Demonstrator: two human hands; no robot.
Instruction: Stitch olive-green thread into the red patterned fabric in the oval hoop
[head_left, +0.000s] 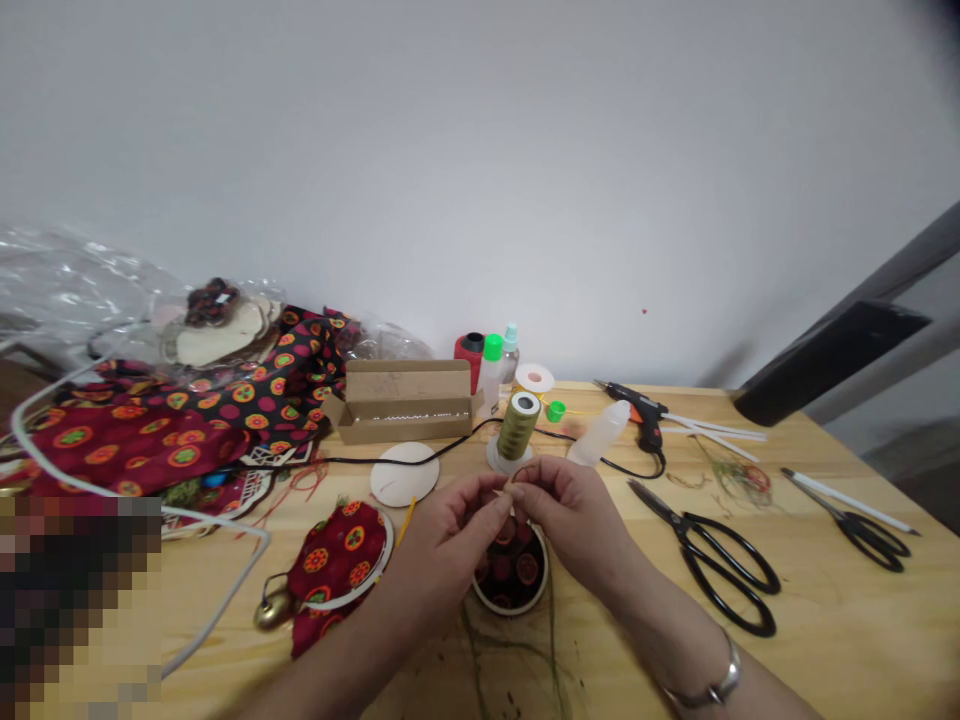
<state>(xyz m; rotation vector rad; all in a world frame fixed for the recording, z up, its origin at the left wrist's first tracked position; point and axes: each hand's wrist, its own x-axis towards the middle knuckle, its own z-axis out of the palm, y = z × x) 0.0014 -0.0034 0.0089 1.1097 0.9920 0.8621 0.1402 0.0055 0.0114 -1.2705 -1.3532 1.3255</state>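
My left hand (480,515) and my right hand (551,500) meet at the middle of the table, thumbs and fingertips pinched together. A thin olive-brown thread (517,474) loops up between the fingertips; most of it is hidden by my fingers. Just under my hands lies a round dark fabric piece (514,578) with a floral pattern and a pale rim. Green strands run down the table below it. Left of my left hand is a maroon patterned fabric piece (334,550) with a white rim and a brass bell (274,607). An olive thread spool (519,430) stands just beyond my fingers.
Large black scissors (697,550), smaller scissors (862,525) and a white pencil (855,500) lie right. Behind are a glue gun (637,410), a translucent bottle (604,432) and an open cardboard box (405,425). Patterned cloth (277,385) and a black cable (337,460) are left.
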